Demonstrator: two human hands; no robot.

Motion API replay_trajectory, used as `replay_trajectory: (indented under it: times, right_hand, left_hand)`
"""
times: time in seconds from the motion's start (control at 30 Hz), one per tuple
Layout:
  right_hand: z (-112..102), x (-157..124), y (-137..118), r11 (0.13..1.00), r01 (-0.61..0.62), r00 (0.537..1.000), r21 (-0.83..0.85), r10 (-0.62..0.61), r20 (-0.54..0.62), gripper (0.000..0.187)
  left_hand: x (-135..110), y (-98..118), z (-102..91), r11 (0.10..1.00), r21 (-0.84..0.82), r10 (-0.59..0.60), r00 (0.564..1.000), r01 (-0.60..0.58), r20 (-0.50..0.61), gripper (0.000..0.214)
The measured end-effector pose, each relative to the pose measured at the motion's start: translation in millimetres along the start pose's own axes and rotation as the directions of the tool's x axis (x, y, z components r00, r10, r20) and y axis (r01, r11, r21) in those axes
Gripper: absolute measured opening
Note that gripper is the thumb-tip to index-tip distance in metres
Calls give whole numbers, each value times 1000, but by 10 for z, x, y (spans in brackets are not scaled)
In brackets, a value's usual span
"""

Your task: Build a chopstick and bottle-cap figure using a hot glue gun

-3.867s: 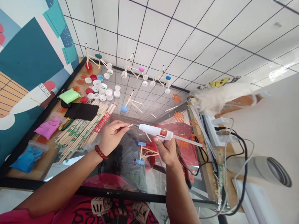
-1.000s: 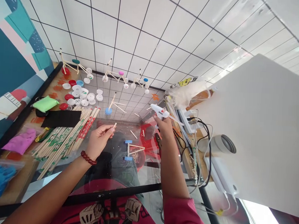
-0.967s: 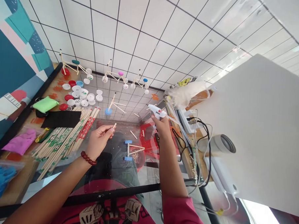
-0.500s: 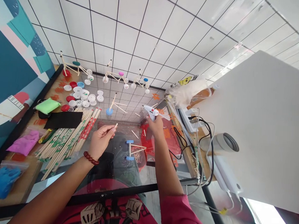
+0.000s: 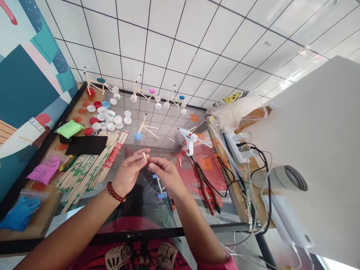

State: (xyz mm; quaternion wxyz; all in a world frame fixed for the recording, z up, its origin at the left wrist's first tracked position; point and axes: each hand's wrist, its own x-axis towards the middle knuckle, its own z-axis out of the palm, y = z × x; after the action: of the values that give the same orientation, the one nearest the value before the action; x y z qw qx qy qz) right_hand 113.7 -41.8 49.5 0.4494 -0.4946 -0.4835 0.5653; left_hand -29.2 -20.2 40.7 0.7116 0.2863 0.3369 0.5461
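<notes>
My left hand (image 5: 130,172) pinches a short wooden stick piece (image 5: 144,156) above the glass table (image 5: 152,217). My right hand (image 5: 165,175) has come in beside it, fingertips closed near the same stick. Whether the right fingers grip the stick is hard to tell. Under the hands lies a small stick frame with blue caps (image 5: 160,188). The white glue gun (image 5: 189,139) stands on the table beyond my right hand, with no hand on it.
A pile of chopsticks (image 5: 92,165) lies left, with bottle caps (image 5: 109,116), a black sheet (image 5: 86,145) and coloured clay bags. Finished stick models (image 5: 146,94) stand along the tiled wall. Red pliers (image 5: 207,190), cables and a power strip (image 5: 237,145) lie right.
My right hand has set the glue gun down on the table and moved back left to meet my left hand at the stick. The left hand has stayed roughly in place.
</notes>
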Motion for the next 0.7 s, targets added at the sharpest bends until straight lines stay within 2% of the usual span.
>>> replay_trajectory:
  times: [0.1, 0.2, 0.37, 0.47, 0.53, 0.57, 0.63, 0.7]
  right_hand:
    - [57, 26, -28, 975, -74, 997, 210, 68, 36, 25]
    - [76, 14, -32, 910, -161, 987, 381, 143, 74, 28]
    - [120, -33, 16, 698, -326, 946, 638, 236, 224, 28]
    - [98, -52, -11, 609, -286, 958, 740, 206, 200, 22]
    - [23, -42, -51, 593, -223, 974, 774, 171, 149, 19]
    - [-30, -28, -67, 596, -186, 981, 781, 149, 121, 18]
    - [-149, 19, -70, 620, -114, 993, 776, 97, 68, 15]
    - [-246, 83, -17, 646, -55, 998, 761, 54, 26, 13]
  left_hand:
    - [-16, 13, 9, 999, 26, 21, 998, -23, 55, 17]
    - [-9, 24, 8, 998, 52, 36, 997, -40, 72, 15]
    - [-23, 11, 21, 974, 196, 88, 988, -113, 130, 10]
    - [-53, 60, 41, 971, 205, 89, 984, -120, 155, 29]
    - [0, 177, 48, 971, 199, 118, 990, -132, 79, 35]
    - [72, 264, 47, 965, 207, 164, 986, -162, 7, 31]
    - [325, 468, 33, 923, 270, 314, 942, -274, -119, 23]
    - [696, 658, 5, 891, 323, 381, 913, -319, -149, 25]
